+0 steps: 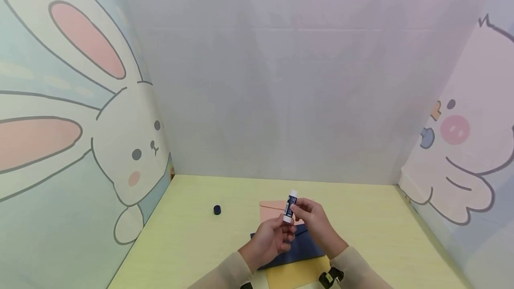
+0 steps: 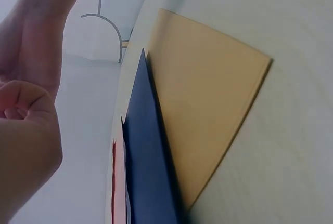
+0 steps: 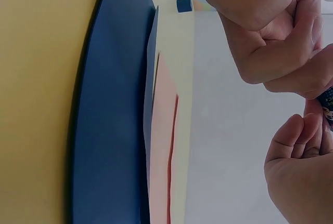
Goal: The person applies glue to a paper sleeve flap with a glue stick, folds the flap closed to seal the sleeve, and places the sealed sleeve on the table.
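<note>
A glue stick point(image 1: 289, 207), white with a dark blue label, is held tilted above the envelopes in the head view. My left hand point(image 1: 270, 240) pinches its lower end, while my right hand point(image 1: 315, 226) grips its side with thumb and fingers. Only a bit of the label shows at the edge of the right wrist view. Below the hands lie a pink envelope point(image 1: 269, 212), a dark blue envelope point(image 1: 299, 249) with its flap slightly raised, and a yellow envelope point(image 1: 297, 274). A dark blue cap point(image 1: 217, 210) sits apart on the table, left of the envelopes.
The pale yellow table point(image 1: 176, 235) ends at a grey back wall point(image 1: 281, 101). Side walls carry a rabbit drawing point(image 1: 132, 164) on the left and a white cartoon animal point(image 1: 474, 146) on the right.
</note>
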Available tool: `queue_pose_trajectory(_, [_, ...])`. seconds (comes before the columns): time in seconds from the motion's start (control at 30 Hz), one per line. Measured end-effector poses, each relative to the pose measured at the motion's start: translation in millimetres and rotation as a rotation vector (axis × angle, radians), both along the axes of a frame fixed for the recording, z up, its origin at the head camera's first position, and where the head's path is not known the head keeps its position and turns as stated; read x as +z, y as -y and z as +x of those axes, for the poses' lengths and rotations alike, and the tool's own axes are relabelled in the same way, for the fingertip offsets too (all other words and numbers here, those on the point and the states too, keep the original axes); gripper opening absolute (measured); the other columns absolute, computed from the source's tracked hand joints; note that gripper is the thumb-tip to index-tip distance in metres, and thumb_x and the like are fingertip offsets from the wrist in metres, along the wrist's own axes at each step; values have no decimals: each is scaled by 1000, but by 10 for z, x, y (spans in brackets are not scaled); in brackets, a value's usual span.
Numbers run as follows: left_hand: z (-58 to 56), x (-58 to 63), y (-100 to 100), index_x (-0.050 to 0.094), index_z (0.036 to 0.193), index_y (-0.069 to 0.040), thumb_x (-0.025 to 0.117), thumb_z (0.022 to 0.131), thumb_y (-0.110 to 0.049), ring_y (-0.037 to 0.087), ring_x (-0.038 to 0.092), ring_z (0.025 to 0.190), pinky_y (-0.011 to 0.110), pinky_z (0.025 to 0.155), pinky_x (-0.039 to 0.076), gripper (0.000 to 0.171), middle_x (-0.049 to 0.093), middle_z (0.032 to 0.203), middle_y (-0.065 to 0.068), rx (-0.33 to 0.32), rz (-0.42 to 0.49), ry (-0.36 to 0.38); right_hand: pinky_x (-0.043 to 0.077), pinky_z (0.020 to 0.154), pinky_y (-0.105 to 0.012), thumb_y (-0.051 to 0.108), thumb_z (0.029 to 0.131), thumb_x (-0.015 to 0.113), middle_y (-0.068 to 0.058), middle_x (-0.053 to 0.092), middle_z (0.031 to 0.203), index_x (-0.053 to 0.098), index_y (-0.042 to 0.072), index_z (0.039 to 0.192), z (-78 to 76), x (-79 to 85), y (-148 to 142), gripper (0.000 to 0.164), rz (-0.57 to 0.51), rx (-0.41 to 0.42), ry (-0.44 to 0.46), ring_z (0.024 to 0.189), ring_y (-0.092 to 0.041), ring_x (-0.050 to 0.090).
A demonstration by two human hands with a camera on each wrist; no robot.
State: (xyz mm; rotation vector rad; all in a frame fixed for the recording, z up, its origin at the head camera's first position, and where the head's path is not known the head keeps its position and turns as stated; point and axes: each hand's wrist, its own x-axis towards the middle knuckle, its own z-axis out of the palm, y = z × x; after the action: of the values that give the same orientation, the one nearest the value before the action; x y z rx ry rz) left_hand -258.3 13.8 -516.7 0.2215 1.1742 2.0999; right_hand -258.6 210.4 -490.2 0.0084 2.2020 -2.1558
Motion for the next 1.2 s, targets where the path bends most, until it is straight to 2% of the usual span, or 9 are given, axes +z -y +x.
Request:
queue_pose_trajectory(0.2, [-12,-13,-9,66,136,-9,33,130,-37,11,56,89,21,66,39,44,69,107,-4,9,-15,-9,56,93,-29,15,120,68,1,72,103,69,-13,139,10,15,9,33,18,-6,-11,95,-19,64])
queue_pose_trajectory(0.33, [-3,-11,-24,70,128,-11,36,129,-40,13,57,88,24,67,40,45,70,105,-4,60,-99,-66,57,92,-30,15,120,68,2,71,101,71,-11,136,7,3,6,30,29,-16,-19,93,-17,63])
queue_pose_trajectory(0.47, [27,0,-40,71,131,-10,48,127,-43,14,60,87,26,67,45,41,70,105,-3,180,-246,-223,57,93,-32,17,120,68,1,70,103,71,-10,134,-1,-4,-15,31,37,-15,-37,94,-18,62])
queue_pose_trajectory(0.57, [48,-1,-41,70,134,-7,58,125,-42,15,62,89,25,72,50,38,69,108,0,252,-369,-403,56,93,-32,18,120,68,0,70,102,71,-10,135,0,-3,-34,33,41,-11,-46,93,-17,61])
queue_pose_trajectory(0.67, [39,-7,-22,72,132,-9,64,123,-41,15,65,93,25,80,55,35,71,113,2,284,-479,-567,57,93,-31,18,121,67,-1,70,103,69,-11,137,2,4,-48,33,33,-5,-46,92,-16,62])
queue_pose_trajectory(0.83, [-52,-23,100,76,130,-16,64,123,-41,9,64,100,25,89,55,29,77,121,2,313,-616,-724,62,96,-30,21,118,72,-6,73,117,69,-6,136,11,19,-82,32,86,26,-30,103,-17,70])
queue_pose_trajectory(0.97, [-166,-32,275,76,128,-15,65,123,-41,8,63,101,25,89,54,29,77,123,5,355,-682,-770,62,94,-29,21,115,79,-11,72,127,72,0,135,29,-2,-141,30,210,45,-47,109,-18,72])
queue_pose_trajectory(1.13, [-342,-101,526,77,128,-12,69,121,-39,10,63,97,25,83,55,29,76,121,7,430,-759,-794,59,79,-25,16,109,86,-9,73,114,77,2,129,70,-84,-209,26,363,59,-71,94,-12,66])
queue_pose_trajectory(1.2, [-439,-128,649,78,130,-10,73,119,-38,12,63,94,27,80,55,30,76,121,9,460,-847,-825,58,76,-24,15,108,87,-9,74,109,78,2,128,90,-116,-221,26,396,77,-82,90,-12,63])
